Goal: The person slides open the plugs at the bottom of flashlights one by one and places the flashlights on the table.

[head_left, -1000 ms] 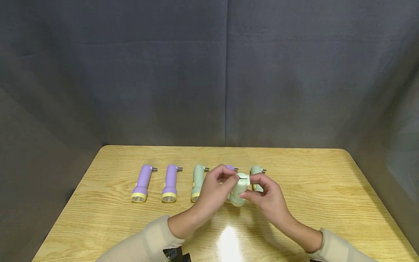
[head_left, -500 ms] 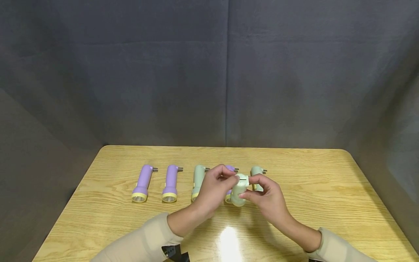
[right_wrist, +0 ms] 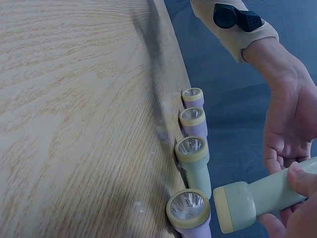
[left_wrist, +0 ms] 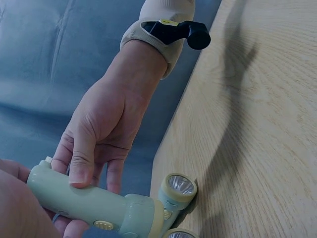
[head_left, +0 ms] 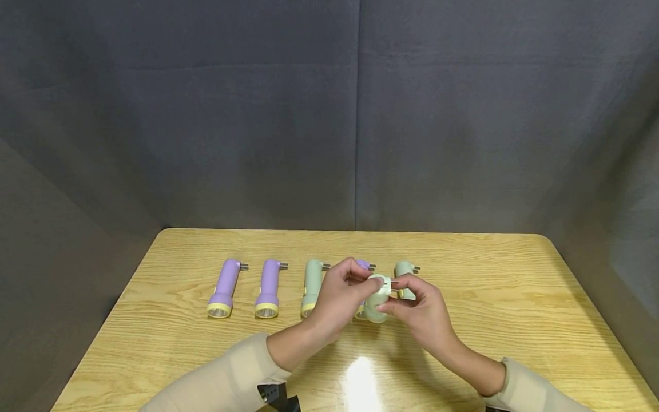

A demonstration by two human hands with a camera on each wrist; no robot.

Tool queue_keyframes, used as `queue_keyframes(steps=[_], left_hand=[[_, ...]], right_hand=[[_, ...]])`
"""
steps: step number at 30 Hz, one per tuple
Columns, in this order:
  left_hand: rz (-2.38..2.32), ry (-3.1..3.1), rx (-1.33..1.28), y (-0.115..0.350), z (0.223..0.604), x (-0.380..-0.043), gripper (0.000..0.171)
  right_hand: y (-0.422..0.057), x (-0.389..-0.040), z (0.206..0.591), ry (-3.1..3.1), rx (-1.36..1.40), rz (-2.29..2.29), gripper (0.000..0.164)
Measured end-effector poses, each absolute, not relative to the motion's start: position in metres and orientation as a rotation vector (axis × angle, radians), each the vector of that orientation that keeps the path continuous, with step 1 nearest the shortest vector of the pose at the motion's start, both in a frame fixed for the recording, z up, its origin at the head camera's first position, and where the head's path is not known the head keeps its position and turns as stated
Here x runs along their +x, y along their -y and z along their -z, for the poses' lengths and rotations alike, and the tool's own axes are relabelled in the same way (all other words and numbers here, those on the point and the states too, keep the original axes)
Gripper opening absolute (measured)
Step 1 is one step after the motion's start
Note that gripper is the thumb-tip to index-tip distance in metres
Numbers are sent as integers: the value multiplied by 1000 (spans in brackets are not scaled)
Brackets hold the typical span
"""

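My right hand point(head_left: 422, 312) grips a pale green flashlight point(head_left: 374, 312) above the table, thumb on its body and index finger by its tail end. My left hand point(head_left: 340, 297) pinches the tail from the other side, its thumb lying over the end. Thin plug prongs point(head_left: 394, 282) stick out of the tail toward the right index finger. In the left wrist view the flashlight point(left_wrist: 94, 201) shows a ribbed yellow switch point(left_wrist: 104, 225) on its side. Its yellow-rimmed head points down toward the table in the right wrist view.
On the wooden table point(head_left: 489, 343) lies a row of flashlights: two purple ones point(head_left: 225, 289) point(head_left: 268, 289) at left, a green one point(head_left: 312, 283), a purple one point(head_left: 362, 264) partly hidden behind the hands, and a green one point(head_left: 403, 269) at right. Their prongs stick out rightward. Dark curtains point(head_left: 257, 143) surround the table.
The left thumb has slid rightward over the flashlight's tail. Prongs now stick out of the tail's right side, where a dark slot showed before. The flashlights on the table have not moved.
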State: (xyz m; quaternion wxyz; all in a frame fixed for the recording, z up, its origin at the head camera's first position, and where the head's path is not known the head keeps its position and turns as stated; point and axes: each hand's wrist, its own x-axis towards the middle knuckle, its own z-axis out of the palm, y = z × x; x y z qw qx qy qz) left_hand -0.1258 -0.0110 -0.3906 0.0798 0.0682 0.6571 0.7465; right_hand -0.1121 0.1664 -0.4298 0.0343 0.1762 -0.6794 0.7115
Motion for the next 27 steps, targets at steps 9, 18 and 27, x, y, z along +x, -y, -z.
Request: queue_keyframes(steps=[9,18,27], left_hand=[[-2215,-1986,183,10,391,-126,19],[-2210,-1997,143,10,390,-126,21],[-2184,-2009,220,14,388,-129,21]], right_hand=[[-164,-113,431,2081,530,-2175,31],[-162,-112,429,2128,481,-2147,28],[-162,-113,428,2130,452,-2135,27]])
